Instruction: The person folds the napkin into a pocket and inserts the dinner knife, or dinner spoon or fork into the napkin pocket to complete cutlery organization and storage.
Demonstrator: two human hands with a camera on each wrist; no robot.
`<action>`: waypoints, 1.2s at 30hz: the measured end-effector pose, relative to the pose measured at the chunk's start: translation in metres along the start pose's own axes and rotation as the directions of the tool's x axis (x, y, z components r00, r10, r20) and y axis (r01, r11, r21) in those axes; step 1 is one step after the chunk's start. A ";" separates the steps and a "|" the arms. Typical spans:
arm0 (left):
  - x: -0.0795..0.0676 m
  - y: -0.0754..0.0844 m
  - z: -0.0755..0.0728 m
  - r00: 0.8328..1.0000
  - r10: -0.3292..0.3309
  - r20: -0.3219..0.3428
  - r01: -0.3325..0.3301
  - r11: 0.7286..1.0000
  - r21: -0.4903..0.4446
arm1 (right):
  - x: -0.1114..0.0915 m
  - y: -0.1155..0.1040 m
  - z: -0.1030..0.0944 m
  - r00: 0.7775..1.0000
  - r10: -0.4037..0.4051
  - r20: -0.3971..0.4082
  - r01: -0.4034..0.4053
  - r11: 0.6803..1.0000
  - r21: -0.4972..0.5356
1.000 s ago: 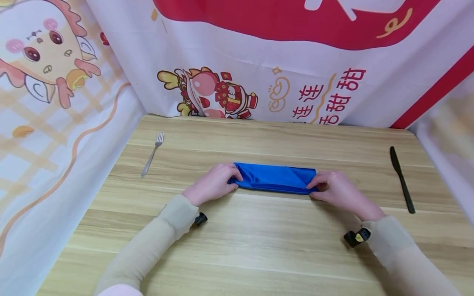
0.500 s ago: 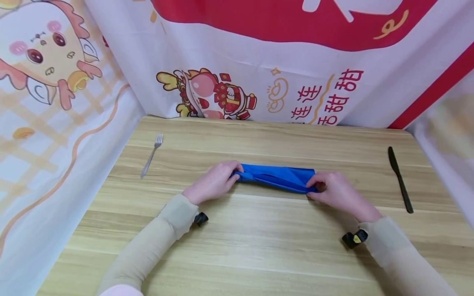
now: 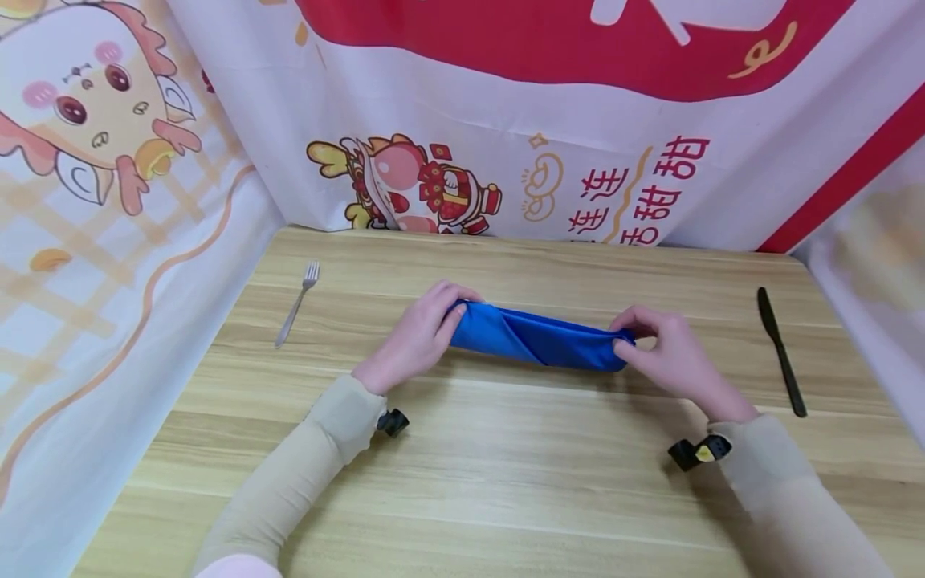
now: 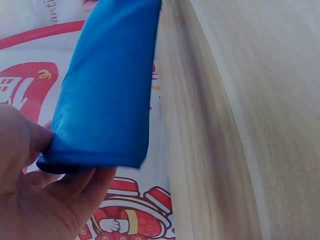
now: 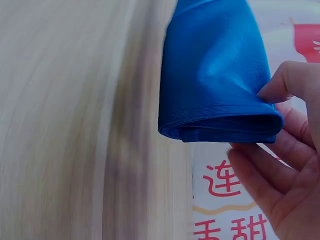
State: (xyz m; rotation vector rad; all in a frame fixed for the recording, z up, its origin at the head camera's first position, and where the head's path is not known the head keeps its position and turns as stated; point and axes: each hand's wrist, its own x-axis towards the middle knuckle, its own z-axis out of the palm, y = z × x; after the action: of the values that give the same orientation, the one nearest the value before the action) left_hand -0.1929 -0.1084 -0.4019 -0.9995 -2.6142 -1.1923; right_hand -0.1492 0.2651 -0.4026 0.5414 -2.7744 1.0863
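A blue cloth napkin [image 3: 535, 339], folded into a long flat band with a slanting fold line, spans the space between both hands, lifted off the table at least in part. Its left end is pinched by my left hand [image 3: 422, 327], thumb on the near side and fingers behind. At the other end my right hand [image 3: 668, 352] pinches the upper corner between thumb and fingers. The right wrist view shows the layered, rolled end of the napkin [image 5: 215, 75]. In the left wrist view the napkin [image 4: 110, 85] has a smooth outer face.
On the wooden table [image 3: 462, 482] a silver fork [image 3: 297, 305] lies to the left. A black knife [image 3: 781, 351] lies at the right. Printed cloth [image 3: 448, 80] hangs behind the table and along both sides.
The napkin has been raised and turned over, so a slanted fold now faces me. Both hands have moved up and away, still pinching its ends. Fork and knife lie as before.
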 end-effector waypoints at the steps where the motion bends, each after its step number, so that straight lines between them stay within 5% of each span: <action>1: 0.000 0.000 0.000 1.000 -0.005 -0.001 0.005 1.000 -0.009 | 0.000 -0.001 -0.001 1.000 0.019 0.010 -0.020 1.000 0.019; 7: -0.001 -0.008 0.004 0.988 -0.143 0.061 0.146 0.989 -0.036 | 0.003 0.006 0.003 0.982 0.121 0.146 -0.138 0.984 0.114; 12: -0.001 -0.023 0.013 0.945 -0.291 0.151 0.301 0.953 -0.045 | 0.005 0.019 0.017 0.950 0.183 0.255 -0.248 0.935 0.255; 17: -0.007 -0.033 0.014 0.894 -0.407 0.187 0.424 0.904 -0.061 | 0.007 0.030 0.024 0.937 0.234 0.259 -0.306 0.908 0.287; 23: -0.015 -0.029 0.008 0.888 -0.386 0.248 0.411 0.910 -0.057 | 0.005 0.039 0.021 0.929 0.239 0.284 -0.327 0.889 0.320; 29: -0.016 -0.024 0.009 0.903 -0.333 0.270 0.359 0.932 -0.049 | 0.007 0.038 0.019 0.932 0.251 0.262 -0.318 0.913 0.255; 36: -0.017 -0.022 0.009 0.902 -0.322 0.289 0.357 0.931 -0.077 | 0.010 0.037 0.021 0.937 0.256 0.237 -0.310 0.922 0.231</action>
State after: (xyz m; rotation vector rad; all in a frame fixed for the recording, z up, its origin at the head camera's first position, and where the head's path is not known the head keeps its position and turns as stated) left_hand -0.1915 -0.1211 -0.4281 -0.7928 -3.0630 -1.4005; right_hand -0.1719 0.2731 -0.4391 0.2894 -2.9696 1.5658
